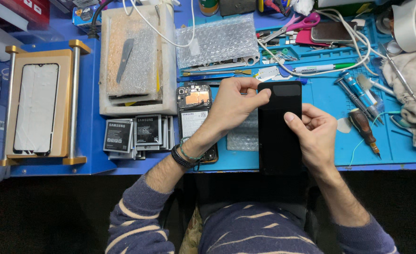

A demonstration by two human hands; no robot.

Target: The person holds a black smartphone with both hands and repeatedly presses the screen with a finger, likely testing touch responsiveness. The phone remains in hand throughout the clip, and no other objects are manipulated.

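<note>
Striped sleeves nearest; black phone screen held upright over blue mat; right hand grips its right edge, thumb on glass; left hand pinches top-left corner; opened phone body just left, battery exposed; reassembly seemingly unfinished.

The flat black rectangular glass phone screen lies between the left hand and the right hand, over the blue rubber work mat. Left of it lies the opened black phone body, then the stack of grey phone batteries. At far left stands the tan wooden press frame.
</note>
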